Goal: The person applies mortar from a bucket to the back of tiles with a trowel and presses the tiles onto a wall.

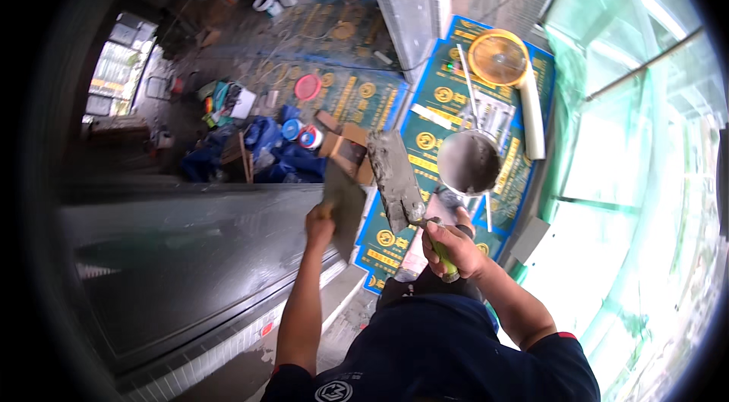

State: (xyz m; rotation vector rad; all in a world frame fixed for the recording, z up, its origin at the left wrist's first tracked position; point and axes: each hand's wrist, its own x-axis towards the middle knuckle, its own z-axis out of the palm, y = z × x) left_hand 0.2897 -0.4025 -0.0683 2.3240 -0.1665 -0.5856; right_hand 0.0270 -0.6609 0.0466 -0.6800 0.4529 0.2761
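Mortar [389, 165], thick and grey, already loads the green-handled metal trowel [408, 208] the right hand [456, 246] grips beside a round, grey-lined bucket [456, 160], while the left hand [320, 226] clasps a flat grey panel [345, 208], its coating unclear.

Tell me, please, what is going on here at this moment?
A person is handling grey paste that looks like mortar. The right hand grips a trowel by its green handle, its blade coated in paste. The left hand holds a flat grey panel. Ahead, a bucket with grey residue inside stands over the printed green floor covering.
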